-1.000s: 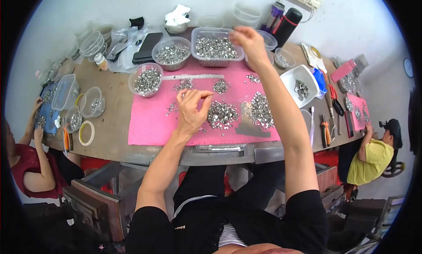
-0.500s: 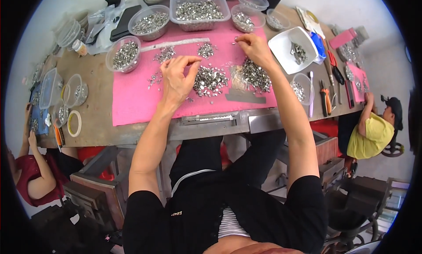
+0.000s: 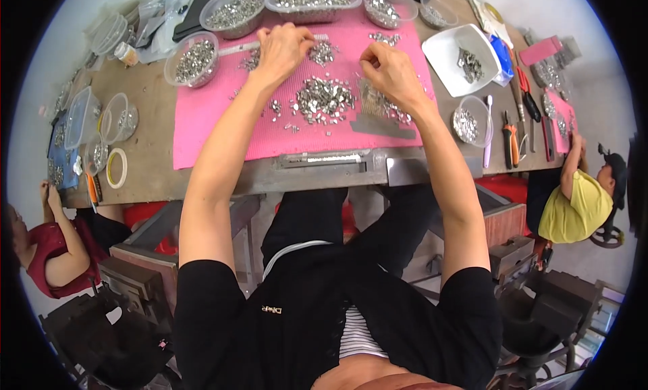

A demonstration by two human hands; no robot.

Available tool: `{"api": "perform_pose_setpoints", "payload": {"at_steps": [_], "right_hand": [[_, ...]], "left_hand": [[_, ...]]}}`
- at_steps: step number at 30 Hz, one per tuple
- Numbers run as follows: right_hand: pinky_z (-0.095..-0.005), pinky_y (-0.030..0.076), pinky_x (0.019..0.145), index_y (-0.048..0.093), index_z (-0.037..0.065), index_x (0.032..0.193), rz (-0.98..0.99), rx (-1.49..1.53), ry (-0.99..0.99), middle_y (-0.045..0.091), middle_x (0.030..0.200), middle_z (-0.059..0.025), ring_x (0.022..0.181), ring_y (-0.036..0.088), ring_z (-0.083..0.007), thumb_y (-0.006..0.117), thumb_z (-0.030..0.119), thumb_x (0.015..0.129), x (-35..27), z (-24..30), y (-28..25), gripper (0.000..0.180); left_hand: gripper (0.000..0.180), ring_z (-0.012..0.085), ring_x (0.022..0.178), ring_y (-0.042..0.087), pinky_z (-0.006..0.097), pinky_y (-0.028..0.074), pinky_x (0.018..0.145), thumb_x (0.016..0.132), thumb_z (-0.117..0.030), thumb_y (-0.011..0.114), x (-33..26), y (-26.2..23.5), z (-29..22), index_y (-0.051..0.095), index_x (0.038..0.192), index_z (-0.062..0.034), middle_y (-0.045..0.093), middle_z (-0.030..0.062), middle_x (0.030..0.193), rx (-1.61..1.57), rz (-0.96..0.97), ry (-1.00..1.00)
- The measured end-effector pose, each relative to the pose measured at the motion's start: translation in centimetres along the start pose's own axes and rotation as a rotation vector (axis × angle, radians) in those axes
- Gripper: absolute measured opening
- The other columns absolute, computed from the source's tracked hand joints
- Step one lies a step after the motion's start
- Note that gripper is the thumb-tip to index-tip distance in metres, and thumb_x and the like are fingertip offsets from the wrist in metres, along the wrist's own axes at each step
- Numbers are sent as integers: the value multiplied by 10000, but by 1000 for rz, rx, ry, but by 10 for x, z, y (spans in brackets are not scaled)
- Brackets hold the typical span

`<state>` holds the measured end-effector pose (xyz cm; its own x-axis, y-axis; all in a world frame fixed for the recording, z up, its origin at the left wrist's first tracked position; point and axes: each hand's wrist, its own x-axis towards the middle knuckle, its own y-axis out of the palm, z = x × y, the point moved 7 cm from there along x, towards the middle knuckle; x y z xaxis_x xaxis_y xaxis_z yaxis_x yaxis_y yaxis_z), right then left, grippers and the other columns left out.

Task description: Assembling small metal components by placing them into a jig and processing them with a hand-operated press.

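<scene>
My left hand (image 3: 280,49) and right hand (image 3: 388,73) hovered apart, fingers curled, grip unclear, over small metal pieces (image 3: 324,98) heaped mid pink mat (image 3: 216,120) near the desk's (image 3: 148,181) far edge—light, hard, slippery, best pinched singly by their edges.

Black short-sleeved top, striped hem, black trousers

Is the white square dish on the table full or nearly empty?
Nearly empty. The white square dish shows mostly bare white bottom, with only a small heap of metal pieces at one side.
</scene>
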<state>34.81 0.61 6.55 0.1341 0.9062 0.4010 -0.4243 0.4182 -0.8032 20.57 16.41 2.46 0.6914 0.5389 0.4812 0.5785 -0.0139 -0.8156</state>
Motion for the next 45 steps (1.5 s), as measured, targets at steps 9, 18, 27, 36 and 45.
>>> {"api": "perform_pose_setpoints", "payload": {"at_steps": [9,18,27,36,45], "right_hand": [[-380,515,727,658,3,917,15,18,-29,631,882,-120,818,636,-301,707,22,859,-105,39,-14,79],[-385,529,781,722,21,970,-44,-30,-64,637,937,-125,884,650,-311,701,8,869,-122,33,-12,103],[-327,563,695,658,-11,932,-46,336,158,719,822,-109,756,721,-209,683,45,882,-127,53,-25,79],[-304,529,826,670,-8,959,-114,376,113,714,1019,-106,910,682,-192,710,0,873,-147,70,1,95],[-366,503,814,677,33,939,-188,135,-111,690,903,-81,846,651,-272,721,6,830,-145,87,-6,120]], "left_hand": [[146,365,993,609,558,385,922,896,-121,610,-2,9,9,565,1027,-75,653,169,985,74,-136,73],[80,313,897,642,413,487,842,896,-44,659,-80,-59,-93,648,975,-41,668,118,899,-287,57,250],[85,288,898,607,417,455,844,860,-58,672,-128,-50,-96,707,937,-54,645,85,878,-218,108,282],[106,276,933,619,411,431,917,897,-145,705,-131,-53,-90,724,974,-74,648,73,902,-159,99,240],[104,267,858,619,384,469,816,927,-104,677,-134,-61,-99,647,1005,-42,640,93,886,-369,111,111]]}}
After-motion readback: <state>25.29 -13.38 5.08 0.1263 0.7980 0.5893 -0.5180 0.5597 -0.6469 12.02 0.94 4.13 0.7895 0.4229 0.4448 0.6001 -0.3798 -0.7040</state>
